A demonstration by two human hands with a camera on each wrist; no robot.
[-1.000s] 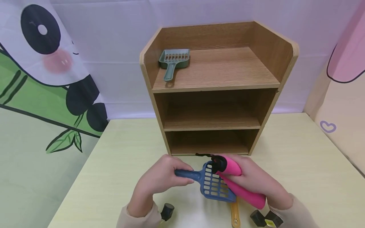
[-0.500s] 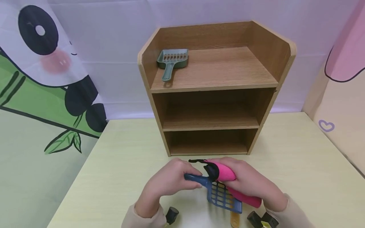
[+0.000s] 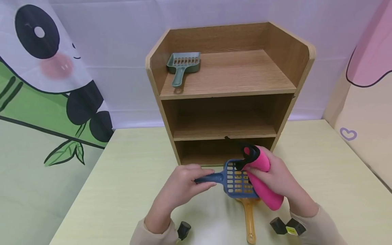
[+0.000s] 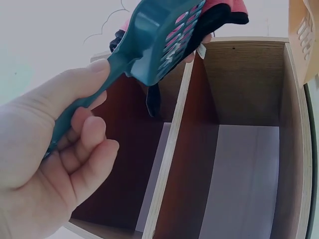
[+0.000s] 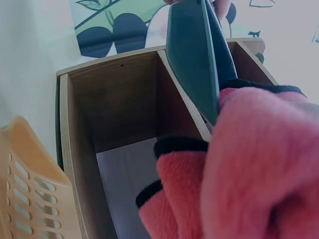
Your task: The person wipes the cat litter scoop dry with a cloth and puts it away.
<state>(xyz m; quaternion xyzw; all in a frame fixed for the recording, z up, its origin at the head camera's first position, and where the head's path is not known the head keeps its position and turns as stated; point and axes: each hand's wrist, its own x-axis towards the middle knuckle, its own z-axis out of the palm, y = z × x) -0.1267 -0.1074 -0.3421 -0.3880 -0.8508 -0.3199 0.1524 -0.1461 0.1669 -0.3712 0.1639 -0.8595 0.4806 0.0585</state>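
My left hand (image 3: 183, 189) pinches the handle of a blue slotted litter scoop (image 3: 218, 177), held level above the table in the head view. In the left wrist view, thumb and fingers wrap the handle of the same litter scoop (image 4: 144, 45). A pink cloth with black edging (image 3: 265, 190) is gripped by my right hand (image 3: 280, 175). Bunched, the cloth lies against the scoop's right side, hiding part of its slots. Below the blue scoop is an orange litter scoop (image 3: 249, 217), its handle pointing toward me and its head mostly covered.
A wooden shelf unit (image 3: 228, 95) stands behind the hands. On the left of its top board sits a grey-green litter scoop (image 3: 183, 64). The pale table (image 3: 131, 170) extends to both sides. Black blocks are attached by both sleeves.
Both hands have lifted away from me with the blue scoop and the cloth. The cloth has shifted along the scoop's slotted head, and more of the orange scoop's handle shows.
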